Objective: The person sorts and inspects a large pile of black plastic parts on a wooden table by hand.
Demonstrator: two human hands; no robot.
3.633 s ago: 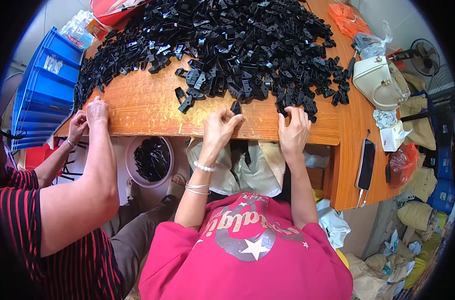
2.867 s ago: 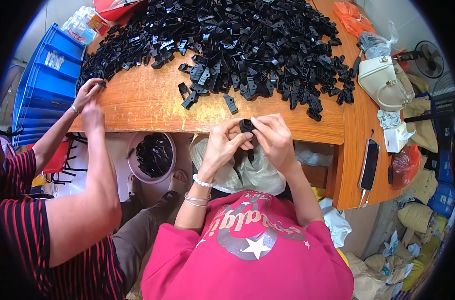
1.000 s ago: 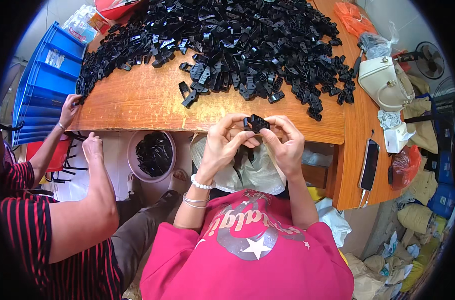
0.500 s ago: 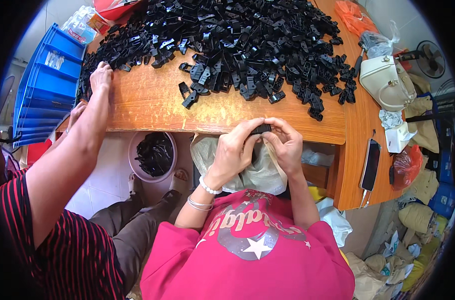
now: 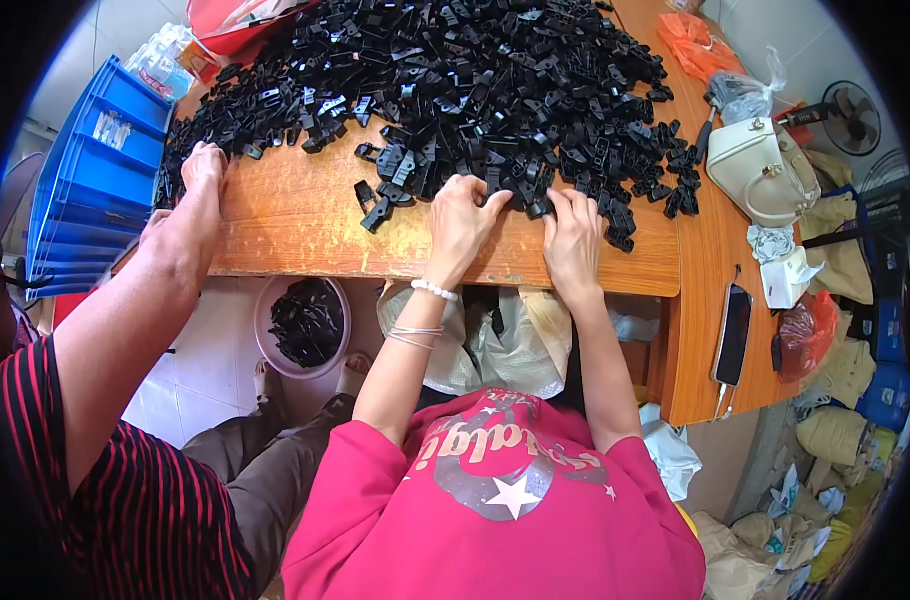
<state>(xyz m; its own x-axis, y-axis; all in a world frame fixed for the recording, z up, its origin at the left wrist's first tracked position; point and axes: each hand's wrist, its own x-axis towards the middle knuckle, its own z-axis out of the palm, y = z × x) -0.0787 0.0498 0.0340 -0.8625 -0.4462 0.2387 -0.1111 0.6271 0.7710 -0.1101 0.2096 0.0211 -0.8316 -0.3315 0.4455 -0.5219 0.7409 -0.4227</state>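
Note:
At the front edge of a large heap of black plastic parts point(image 5: 425, 90), both my hands rest on the wooden table. My left hand point(image 5: 462, 225) reaches into the nearest parts with fingers bent forward and thumb held apart; no part shows clearly in its grasp. Just to its right, my right hand point(image 5: 575, 240) has its thumb and index finger at a small black plastic part point(image 5: 539, 207), seemingly pinching it. Its other fingers touch the heap's edge. Below the table edge, an open whitish woven sack point(image 5: 520, 350) hangs in front of me.
A co-worker's hands point(image 5: 205, 168) work at the heap's left end, beside blue trays point(image 5: 100, 190). A pink basin point(image 5: 262, 325) of black pieces sits on the floor. To the right are a cream handbag point(image 5: 760, 175), a phone point(image 5: 733, 335) on a cable and plastic bags.
My hands were together over the sack, holding a black part. They have separated and moved forward to the heap. The co-worker's hands have barely moved.

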